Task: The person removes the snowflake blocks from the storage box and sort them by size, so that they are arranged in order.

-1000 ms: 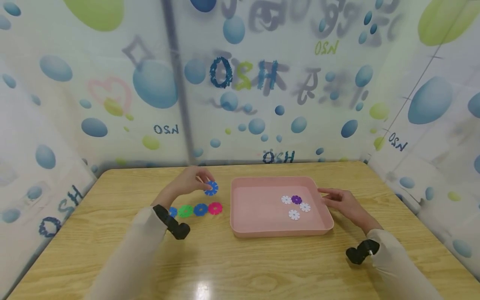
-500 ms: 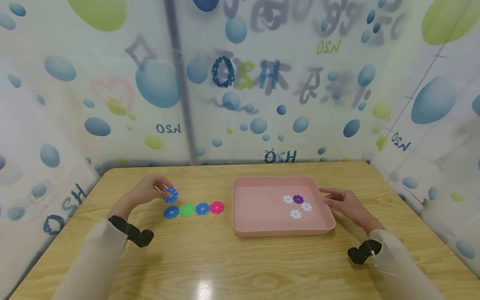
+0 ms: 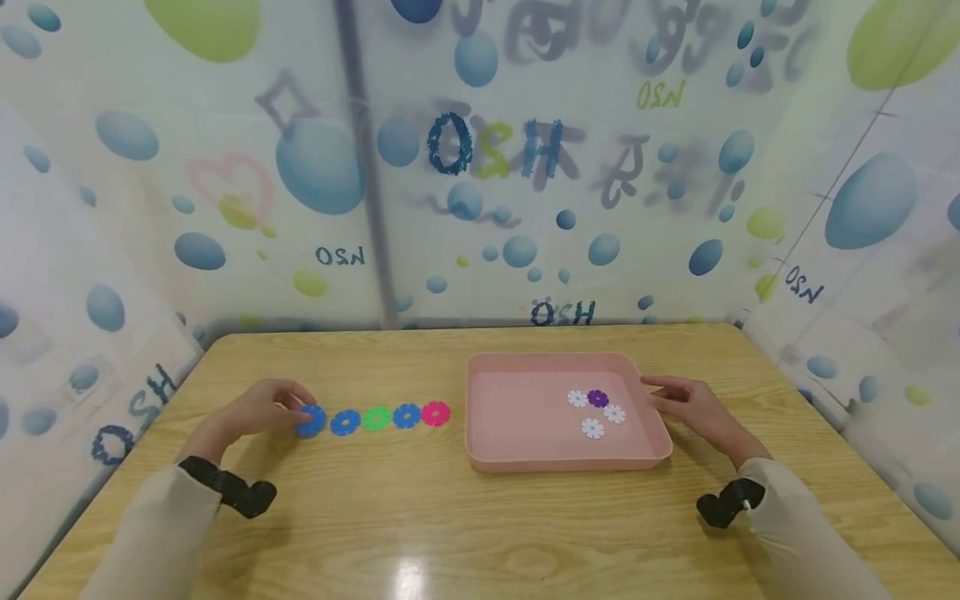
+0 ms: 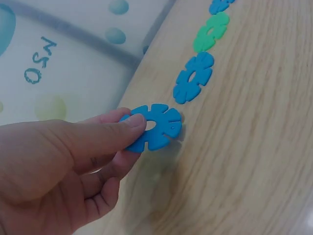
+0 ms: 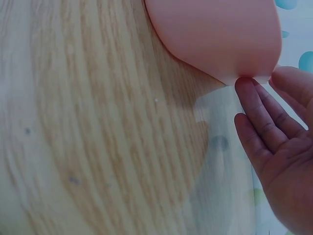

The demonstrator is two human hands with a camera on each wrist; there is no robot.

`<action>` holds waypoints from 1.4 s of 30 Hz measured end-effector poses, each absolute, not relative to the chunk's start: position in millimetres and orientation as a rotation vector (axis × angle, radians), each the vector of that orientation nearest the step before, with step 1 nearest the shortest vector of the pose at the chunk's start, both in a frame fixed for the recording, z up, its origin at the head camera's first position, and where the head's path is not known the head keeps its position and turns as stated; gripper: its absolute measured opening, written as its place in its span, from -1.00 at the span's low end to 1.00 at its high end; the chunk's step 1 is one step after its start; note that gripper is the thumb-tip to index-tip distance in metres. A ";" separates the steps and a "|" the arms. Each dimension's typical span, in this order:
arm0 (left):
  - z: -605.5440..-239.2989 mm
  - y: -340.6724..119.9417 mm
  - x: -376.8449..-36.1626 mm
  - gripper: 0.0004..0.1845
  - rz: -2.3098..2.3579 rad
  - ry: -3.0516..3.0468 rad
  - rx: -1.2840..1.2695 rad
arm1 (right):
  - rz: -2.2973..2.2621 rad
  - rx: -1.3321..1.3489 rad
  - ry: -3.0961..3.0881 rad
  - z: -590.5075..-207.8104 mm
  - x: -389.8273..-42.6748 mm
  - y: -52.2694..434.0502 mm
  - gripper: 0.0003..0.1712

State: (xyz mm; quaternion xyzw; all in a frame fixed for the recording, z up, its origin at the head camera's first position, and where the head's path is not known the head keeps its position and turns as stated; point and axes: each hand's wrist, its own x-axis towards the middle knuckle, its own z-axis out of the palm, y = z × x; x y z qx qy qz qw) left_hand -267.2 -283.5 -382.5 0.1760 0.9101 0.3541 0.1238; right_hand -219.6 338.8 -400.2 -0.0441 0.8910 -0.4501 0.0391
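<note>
My left hand (image 3: 262, 408) pinches a blue notched plastic disc (image 4: 159, 128) between thumb and fingers, at the left end of a row of discs. The disc is tilted, close over the wood. Beside it in the row lie another blue disc (image 3: 345, 422), a green disc (image 3: 377, 418), a darker blue disc (image 3: 407, 416) and a pink disc (image 3: 436, 413). My right hand (image 3: 693, 411) touches the right wall of a pink tray (image 3: 525, 467) with extended fingers. Inside the tray are several white discs (image 3: 592, 428) and a purple disc (image 3: 597, 398).
All of this is on a wooden table (image 3: 465, 533). A curtain (image 3: 480, 275) printed with blue and green drops hangs behind its far edge and along the sides. The tray's raised rim stands right of the disc row.
My left hand has carried the blue disc leftward from near the tray, then lowered it beside the row's left end. My right hand has stayed at the tray.
</note>
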 end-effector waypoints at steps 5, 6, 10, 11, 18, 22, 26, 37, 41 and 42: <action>-387.4 -279.4 -266.4 -0.70 1.030 2.664 0.467 | -1.376 -0.125 2.738 -401.7 -220.4 339.2 -0.39; -388.1 -279.2 -266.2 -0.70 1.027 2.665 0.466 | -1.377 -0.123 2.738 -402.2 -220.7 339.3 -0.39; -391.9 -279.0 -265.0 -0.69 1.028 2.662 0.449 | -1.379 -0.122 2.736 -403.4 -221.5 339.5 -0.38; -392.9 -279.2 -264.7 -0.69 1.024 2.663 0.443 | -1.379 -0.127 2.735 -403.9 -221.8 339.7 -0.38; -398.4 -280.4 -264.0 -0.69 1.045 2.661 0.387 | -1.399 -0.132 2.724 -404.9 -222.1 339.8 -0.40; -400.4 -279.9 -263.8 -0.69 1.072 2.663 0.384 | -1.395 -0.143 2.732 -403.8 -221.0 340.1 -0.38; -400.2 -279.3 -262.6 -0.69 1.094 2.660 0.392 | -1.393 -0.151 2.741 -402.9 -219.9 339.7 -0.37; -386.9 -261.2 -264.0 -0.69 1.072 2.721 0.433 | -1.395 -0.141 2.746 -402.5 -219.6 337.8 -0.37; -376.4 -237.9 -268.8 -0.70 1.139 2.699 0.546 | -1.396 -0.141 2.747 -402.9 -219.5 338.4 -0.38; -374.1 -230.4 -270.2 -0.70 1.153 2.687 0.563 | -1.395 -0.143 2.746 -402.8 -219.5 338.4 -0.37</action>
